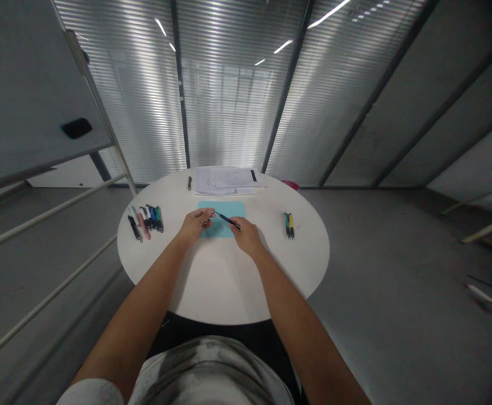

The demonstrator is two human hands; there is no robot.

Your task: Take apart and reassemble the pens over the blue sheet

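Note:
A dark pen slants above a light blue sheet on the round white table. My right hand is closed around its thicker lower-right end. At its thin upper-left end, the fingertips of my left hand are pinched together. Whatever small part those left fingers hold is too small to make out. Both hands are just over the blue sheet, which they partly cover.
Several pens lie at the table's left side, a pink one among them. On the right are a green pen and a yellow one. Printed papers lie at the back, beside a small dark object.

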